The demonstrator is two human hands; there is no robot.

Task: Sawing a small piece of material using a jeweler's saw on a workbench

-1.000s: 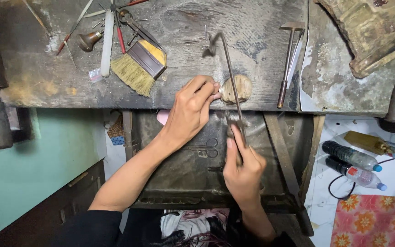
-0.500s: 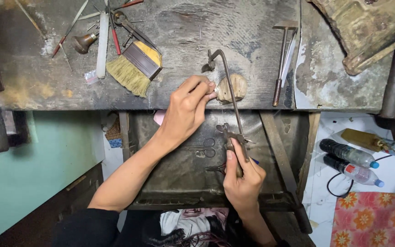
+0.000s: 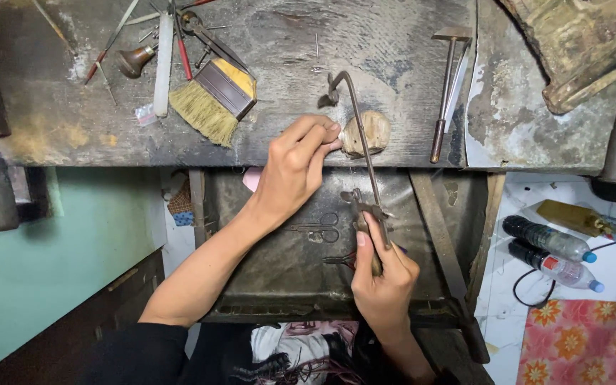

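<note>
Gripping the thin metal-framed jeweller's saw (image 3: 359, 150) in your fisted right hand (image 3: 383, 274), your left hand (image 3: 297, 167) fingertips pinch something tiny steady against the rounded wooden bench peg (image 3: 366, 133).

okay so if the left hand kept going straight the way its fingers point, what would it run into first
The left hand points right along the bench edge, fingertips pinched at the small wooden peg. Going on, it would likely press into that peg first, then the saw frame that the right hand holds; depth is unclear.

Thin metal-framed saw (image 3: 362, 153), upright against rounded wooden bench peg (image 3: 366, 133) at bench edge
</note>
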